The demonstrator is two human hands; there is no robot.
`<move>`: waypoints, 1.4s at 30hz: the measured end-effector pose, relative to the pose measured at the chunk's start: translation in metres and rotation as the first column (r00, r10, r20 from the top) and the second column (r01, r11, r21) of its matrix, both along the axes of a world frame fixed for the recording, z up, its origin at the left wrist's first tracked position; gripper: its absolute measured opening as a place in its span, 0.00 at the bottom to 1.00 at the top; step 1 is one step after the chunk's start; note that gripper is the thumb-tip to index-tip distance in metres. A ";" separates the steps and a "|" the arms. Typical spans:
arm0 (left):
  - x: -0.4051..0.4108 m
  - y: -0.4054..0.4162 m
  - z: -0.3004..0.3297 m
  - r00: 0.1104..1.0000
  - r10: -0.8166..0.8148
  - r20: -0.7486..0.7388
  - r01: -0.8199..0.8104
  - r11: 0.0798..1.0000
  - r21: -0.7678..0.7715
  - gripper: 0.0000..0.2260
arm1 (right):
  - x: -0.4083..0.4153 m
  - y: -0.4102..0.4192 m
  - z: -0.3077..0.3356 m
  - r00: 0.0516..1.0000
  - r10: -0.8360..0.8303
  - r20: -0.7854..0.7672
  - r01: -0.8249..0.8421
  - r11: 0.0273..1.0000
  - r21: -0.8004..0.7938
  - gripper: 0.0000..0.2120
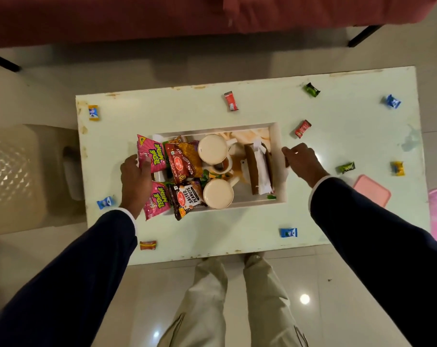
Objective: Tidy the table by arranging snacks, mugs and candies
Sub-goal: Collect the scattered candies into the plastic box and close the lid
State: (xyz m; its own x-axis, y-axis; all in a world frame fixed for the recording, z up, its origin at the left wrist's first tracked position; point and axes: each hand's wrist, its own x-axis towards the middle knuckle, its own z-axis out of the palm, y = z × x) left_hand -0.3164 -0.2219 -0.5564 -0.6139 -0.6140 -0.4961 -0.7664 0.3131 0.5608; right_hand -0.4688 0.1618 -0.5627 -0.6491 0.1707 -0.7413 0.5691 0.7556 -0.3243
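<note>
Dark-sleeved, both arms are reaching down. Left hand (134, 176) and right hand (301, 159) are gripping opposite ends of the white rectangular tray (280, 156). Glossy pink snack packets (153, 156) and smooth cream mugs (212, 149) are crowding it.

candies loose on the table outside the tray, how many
11: orange, blue, red, blue, red, red, green, blue, green, yellow. Correction: 10; others may hide under sleeves.
</note>
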 end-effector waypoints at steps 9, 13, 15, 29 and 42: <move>-0.001 0.104 0.072 0.808 -0.570 -0.149 0.520 0.809 -0.275 0.21 | 0.076 0.052 0.073 0.912 0.364 -0.189 -0.360 0.931 0.056 0.13; 0.008 0.161 0.077 0.681 -0.666 -0.304 0.650 0.741 -0.168 0.19 | 0.092 0.107 0.083 0.873 0.466 -0.146 -0.427 0.874 0.232 0.25; 0.011 0.189 0.073 0.681 -0.653 -0.332 0.675 0.736 -0.062 0.18 | 0.093 0.141 0.082 0.872 0.470 -0.139 -0.407 0.852 0.328 0.30; -0.005 0.414 0.043 0.827 -0.548 -0.129 0.552 0.746 0.373 0.15 | 0.073 0.291 0.013 0.749 0.633 -0.195 -0.579 0.769 0.272 0.51; -0.029 0.470 0.050 0.981 -0.195 0.004 0.151 0.773 0.617 0.17 | 0.073 0.284 0.050 0.994 0.088 -0.066 -0.106 0.919 -0.381 0.42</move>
State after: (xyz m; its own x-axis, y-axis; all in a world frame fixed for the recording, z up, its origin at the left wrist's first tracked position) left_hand -0.3450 0.2482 -0.5066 -0.6334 -0.0552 -0.7718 -0.7738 0.0524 0.6313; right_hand -0.3959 0.4461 -0.5129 -0.6834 -0.1858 -0.7060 0.4767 0.6190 -0.6242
